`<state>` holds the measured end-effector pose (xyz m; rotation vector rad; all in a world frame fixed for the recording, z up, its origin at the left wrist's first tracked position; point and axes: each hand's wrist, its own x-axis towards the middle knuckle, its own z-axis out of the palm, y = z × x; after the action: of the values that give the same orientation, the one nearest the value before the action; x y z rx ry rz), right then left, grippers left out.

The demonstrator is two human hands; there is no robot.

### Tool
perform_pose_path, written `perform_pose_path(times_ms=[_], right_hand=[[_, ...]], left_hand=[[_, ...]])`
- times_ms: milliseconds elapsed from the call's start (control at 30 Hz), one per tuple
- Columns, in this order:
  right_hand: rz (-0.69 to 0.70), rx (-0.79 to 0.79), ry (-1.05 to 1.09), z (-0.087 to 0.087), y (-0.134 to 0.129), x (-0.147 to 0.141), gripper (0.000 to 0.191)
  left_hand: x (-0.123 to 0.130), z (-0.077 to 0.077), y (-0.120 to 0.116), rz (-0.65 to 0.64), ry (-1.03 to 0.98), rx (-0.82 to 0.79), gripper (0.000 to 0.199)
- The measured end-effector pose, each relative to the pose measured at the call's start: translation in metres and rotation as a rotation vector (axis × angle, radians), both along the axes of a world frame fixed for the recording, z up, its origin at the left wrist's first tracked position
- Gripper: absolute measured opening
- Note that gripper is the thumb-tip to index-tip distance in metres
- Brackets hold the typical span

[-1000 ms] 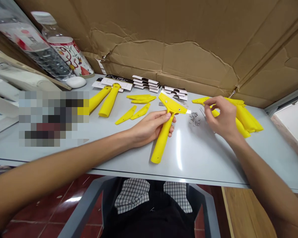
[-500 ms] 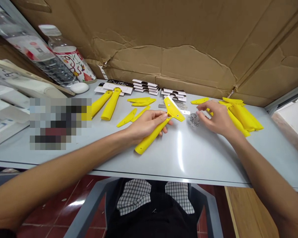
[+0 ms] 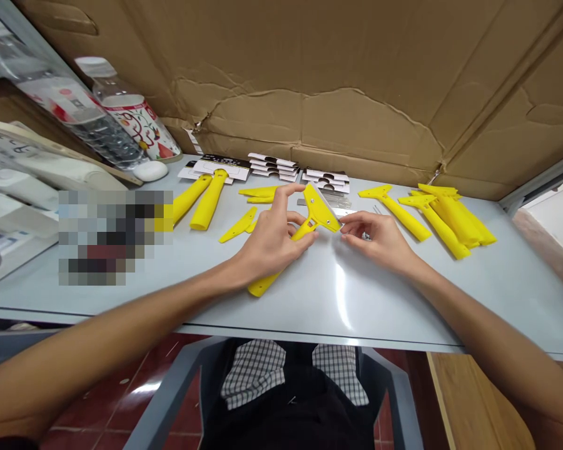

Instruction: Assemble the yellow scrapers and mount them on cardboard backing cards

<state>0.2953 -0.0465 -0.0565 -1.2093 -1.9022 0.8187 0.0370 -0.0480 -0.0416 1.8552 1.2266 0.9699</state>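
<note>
My left hand (image 3: 274,240) is closed round a yellow scraper (image 3: 319,212), whose wide head with two screws and a pale blade edge points up and right. The scraper's handle end shows below my palm. My right hand (image 3: 378,237) has its fingertips together at the lower right corner of the scraper head; what they pinch, if anything, is too small to make out. Small metal screws (image 3: 366,236) lie on the table, mostly hidden behind my right hand. Metal blades (image 3: 333,200) lie just behind the scraper head.
Yellow handles (image 3: 455,219) are piled at the right, with two more handles (image 3: 209,199) at the left. Yellow head plates (image 3: 238,226) and folded cards (image 3: 273,165) lie further back. Bottles (image 3: 138,125) and a white oval object (image 3: 150,170) stand at the back left, before cardboard (image 3: 309,56).
My right hand has moved left from above the screws to the scraper head. My left hand's index finger has shifted up to the top of the head.
</note>
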Motion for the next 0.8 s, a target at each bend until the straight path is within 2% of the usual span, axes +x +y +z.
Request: perform_pose_path(times_ms=[100,200,400,567,800], right_hand=[[-0.036,0.043,-0.059,0.002,-0.001,-0.002,0.029],[-0.061,0.047,-0.068,0.004,-0.001,-0.003,0.031],[0.04,-0.194,0.201,0.004,-0.002,-0.006,0.04],[0.026,-0.268,0.266,0.008,-0.005,-0.01,0.044],[0.034,-0.198,0.21,0.008,-0.008,-0.011,0.042]], left_hand=[[-0.001,0.0,0.0,-0.042,0.066,0.09,0.067],[-0.001,0.002,-0.001,-0.066,0.096,0.1,0.054],[-0.002,0.003,0.0,-0.114,0.244,0.166,0.04],[-0.004,0.004,-0.001,-0.138,0.368,0.264,0.047],[-0.007,0.0,-0.003,-0.183,0.426,0.291,0.048]])
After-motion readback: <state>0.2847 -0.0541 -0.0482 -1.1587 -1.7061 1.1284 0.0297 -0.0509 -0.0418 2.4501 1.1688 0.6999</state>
